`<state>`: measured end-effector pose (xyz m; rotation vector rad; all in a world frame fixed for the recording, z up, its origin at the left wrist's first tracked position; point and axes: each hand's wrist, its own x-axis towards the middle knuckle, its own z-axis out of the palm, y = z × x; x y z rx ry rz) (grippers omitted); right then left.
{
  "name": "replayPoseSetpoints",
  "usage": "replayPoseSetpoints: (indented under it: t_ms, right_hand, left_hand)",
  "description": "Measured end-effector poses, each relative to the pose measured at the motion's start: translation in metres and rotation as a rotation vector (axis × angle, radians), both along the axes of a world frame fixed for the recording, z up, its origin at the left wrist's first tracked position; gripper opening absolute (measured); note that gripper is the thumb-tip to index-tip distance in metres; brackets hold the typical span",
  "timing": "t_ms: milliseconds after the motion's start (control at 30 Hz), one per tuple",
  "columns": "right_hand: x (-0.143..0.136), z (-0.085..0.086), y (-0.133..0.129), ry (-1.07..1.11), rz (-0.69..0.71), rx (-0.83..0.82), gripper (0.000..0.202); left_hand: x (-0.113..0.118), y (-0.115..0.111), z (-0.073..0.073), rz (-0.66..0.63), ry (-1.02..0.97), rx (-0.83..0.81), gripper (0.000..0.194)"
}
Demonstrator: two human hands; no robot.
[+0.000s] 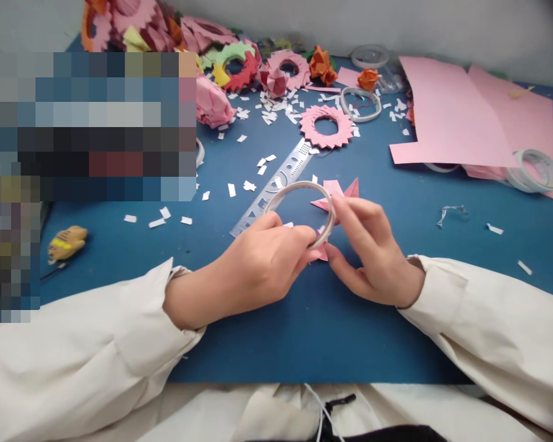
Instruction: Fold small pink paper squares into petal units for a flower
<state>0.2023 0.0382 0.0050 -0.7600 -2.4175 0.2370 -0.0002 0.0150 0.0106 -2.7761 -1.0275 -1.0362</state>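
Note:
My left hand (267, 258) is closed round the lower left of a roll of white tape (304, 184), held up above the table. Fingers of my right hand (368, 248) bend at the roll's right side, index fingertip against its edge and thumb lower down near a bit of pink paper. Just behind the roll lies a folded pink paper piece (352, 189) with pointed tips. A clear plastic ruler (288, 169) lies slanted under and behind the roll, its far end near a pink folded paper ring (309, 127).
Folded paper rings and orange paper flowers (322, 66) line the back. Pink sheets (456, 116) and tape rolls (537, 170) lie at the right. White scraps are scattered about; a yellow toy-like object (69, 242) sits left. Blurred blocks hide the upper left.

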Motion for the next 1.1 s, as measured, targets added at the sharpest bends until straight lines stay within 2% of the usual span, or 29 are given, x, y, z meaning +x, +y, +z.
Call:
replayPoseSetpoints:
  t_ms: [100,200,267,367,467,600,733,833,967,1100]
  right_hand:
    - [0.0013,-0.0002,-0.0009,-0.057,0.062,0.054,0.07]
    - [0.0005,0.0006,-0.0022,0.011,0.04,0.081,0.06]
    - [-0.0008,0.0023,-0.0029,0.076,-0.045,0.028,0.047]
    - [-0.0026,0.0051,-0.0033,0.182,-0.104,-0.207,0.032]
    - [-0.0031,0.006,-0.003,0.307,0.036,-0.357,0.023]
    - [-0.0032,0.0049,-0.002,0.355,0.202,-0.348,0.006]
    - [-0.0032,0.005,-0.002,0.374,0.208,-0.35,0.006]
    - [-0.0024,0.0053,-0.0025,0.369,0.214,-0.415,0.005]
    - [-0.0019,0.0039,-0.0025,0.357,0.216,-0.451,0.014]
    - [-0.0035,0.0034,-0.0023,0.368,0.19,-0.41,0.006]
  left_hand:
    - [0.0008,-0.0017,-0.0015,0.047,-0.041,-0.03,0.005]
    - [-0.0006,-0.0006,-0.002,0.115,-0.111,-0.074,0.005]
    - [-0.0014,0.0005,-0.0021,0.066,-0.148,-0.08,0.004]
    - [-0.0017,0.0015,-0.0028,-0.098,-0.116,-0.077,0.006]
    - [-0.0018,0.0019,-0.0043,-0.177,-0.019,-0.106,0.009]
    - [-0.0019,0.0036,-0.0063,-0.189,-0.036,-0.071,0.01]
    - [-0.0014,0.0056,-0.0068,-0.176,-0.072,-0.031,0.01]
    - [-0.0009,0.006,-0.0061,-0.175,-0.05,-0.036,0.01]
    - [-0.0002,0.0054,-0.0051,-0.169,-0.051,-0.023,0.01]
    - [-0.0001,0.0049,-0.0054,-0.154,-0.063,0.0,0.009]
